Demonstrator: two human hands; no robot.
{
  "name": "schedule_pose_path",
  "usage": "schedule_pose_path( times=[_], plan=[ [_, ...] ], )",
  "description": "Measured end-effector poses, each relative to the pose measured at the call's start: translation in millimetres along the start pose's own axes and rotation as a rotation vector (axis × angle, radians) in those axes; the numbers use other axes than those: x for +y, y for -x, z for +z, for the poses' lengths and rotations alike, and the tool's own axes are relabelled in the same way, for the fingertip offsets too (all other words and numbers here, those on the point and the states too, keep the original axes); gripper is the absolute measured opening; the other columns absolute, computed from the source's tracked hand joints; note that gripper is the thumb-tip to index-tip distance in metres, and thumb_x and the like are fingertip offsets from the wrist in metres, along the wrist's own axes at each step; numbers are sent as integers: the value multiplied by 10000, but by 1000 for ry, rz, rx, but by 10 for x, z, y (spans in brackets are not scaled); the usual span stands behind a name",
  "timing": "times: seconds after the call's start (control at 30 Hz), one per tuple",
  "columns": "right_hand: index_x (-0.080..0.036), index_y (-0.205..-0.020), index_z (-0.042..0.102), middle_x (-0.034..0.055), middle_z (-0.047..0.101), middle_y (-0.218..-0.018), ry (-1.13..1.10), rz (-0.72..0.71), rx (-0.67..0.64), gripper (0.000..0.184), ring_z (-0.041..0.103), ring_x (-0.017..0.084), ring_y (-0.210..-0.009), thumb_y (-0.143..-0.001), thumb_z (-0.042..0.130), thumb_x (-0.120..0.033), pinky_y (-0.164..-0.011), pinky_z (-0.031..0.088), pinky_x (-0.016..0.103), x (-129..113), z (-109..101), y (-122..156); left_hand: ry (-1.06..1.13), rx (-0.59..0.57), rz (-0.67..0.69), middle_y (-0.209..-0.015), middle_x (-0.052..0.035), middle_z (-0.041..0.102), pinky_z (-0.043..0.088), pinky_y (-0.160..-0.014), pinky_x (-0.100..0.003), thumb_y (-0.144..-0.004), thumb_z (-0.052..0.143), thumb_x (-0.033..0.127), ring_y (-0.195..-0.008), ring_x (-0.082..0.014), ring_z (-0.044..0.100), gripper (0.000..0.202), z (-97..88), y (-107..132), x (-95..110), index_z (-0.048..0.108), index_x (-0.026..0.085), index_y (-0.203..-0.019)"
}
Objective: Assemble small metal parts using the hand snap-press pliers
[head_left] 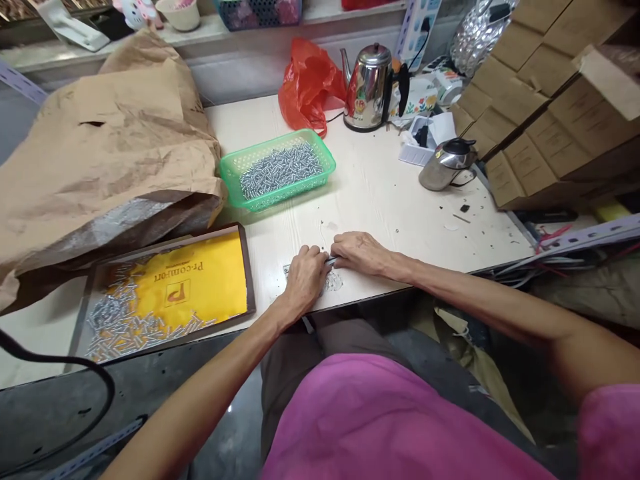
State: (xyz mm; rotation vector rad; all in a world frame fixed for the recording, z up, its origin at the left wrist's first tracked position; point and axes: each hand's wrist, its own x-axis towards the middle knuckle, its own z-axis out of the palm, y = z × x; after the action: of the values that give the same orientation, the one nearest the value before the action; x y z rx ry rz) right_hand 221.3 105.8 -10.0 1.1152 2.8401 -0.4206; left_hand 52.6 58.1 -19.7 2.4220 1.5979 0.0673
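Observation:
My left hand (306, 275) and my right hand (361, 252) meet near the front edge of the white table (390, 193). Both have their fingers curled together around a small grey metal piece (331, 261) held between them. Under the hands lies a small clear packet of tiny parts (333, 281). Beyond them a green plastic basket (278, 168) holds several small silver metal pieces. To the left a framed tray with a yellow printed sheet (190, 280) carries more of the same silver pieces in its lower left corner.
A large brown paper sack (100, 147) covers the table's left side. At the back stand a red plastic bag (307, 83) and a steel kettle (370, 87). A smaller steel pot (447, 163) lies near stacked cardboard boxes (550, 113) at right. A black cable (60, 373) curves lower left.

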Motion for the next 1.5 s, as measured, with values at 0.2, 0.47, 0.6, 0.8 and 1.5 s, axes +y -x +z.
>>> schedule_pose_path(
  times=[0.2, 0.47, 0.6, 0.8, 1.5],
  plan=[
    [-168, -982, 659, 74, 611, -969, 22, 82, 76, 189, 539, 192, -887, -875, 627, -320, -677, 344, 269, -9, 23, 26, -29, 41, -4, -1001, -97, 626, 468, -805, -361, -905, 513, 227, -969, -250, 526, 185, 17, -36, -19, 625, 146, -1028],
    [-135, -1138, 608, 98, 592, -1019, -102, -120, 115, 328, 541, 193, -931, -903, 582, -362, -804, 402, 282, 328, 75, -28, 33, 327, 109, -1373, -162, 505, 365, -1080, -472, -918, 451, 138, -1340, -298, 394, 308, 514, 331, 156, 547, 116, -1210],
    [-155, -990, 663, 78, 617, -982, -4, 17, 161, 154, 534, 186, -943, -907, 540, -193, -817, 384, 275, 349, 59, -209, 116, 385, 126, -1311, -133, 572, 348, -1097, -493, -953, 424, 231, -1296, -281, 460, 325, 670, 453, 298, 522, 138, -1249],
    [-148, -1006, 674, 107, 615, -986, 61, 16, 165, 193, 511, 212, -929, -911, 507, -164, -777, 371, 309, 64, -44, -410, 198, 424, 107, -1289, -150, 579, 331, -1108, -503, -958, 403, 239, -1308, -281, 445, 329, 639, 474, 364, 537, 118, -1233],
    [-199, -939, 609, 65, 653, -892, -215, -426, 657, 174, 578, 190, -856, -953, 438, -227, -779, 453, 327, -508, -514, -859, 3, 382, -157, -882, -87, 643, 466, -760, -306, -940, 414, 186, -859, -194, 541, 261, -206, 1647, -565, 674, 174, -945]
  ],
)
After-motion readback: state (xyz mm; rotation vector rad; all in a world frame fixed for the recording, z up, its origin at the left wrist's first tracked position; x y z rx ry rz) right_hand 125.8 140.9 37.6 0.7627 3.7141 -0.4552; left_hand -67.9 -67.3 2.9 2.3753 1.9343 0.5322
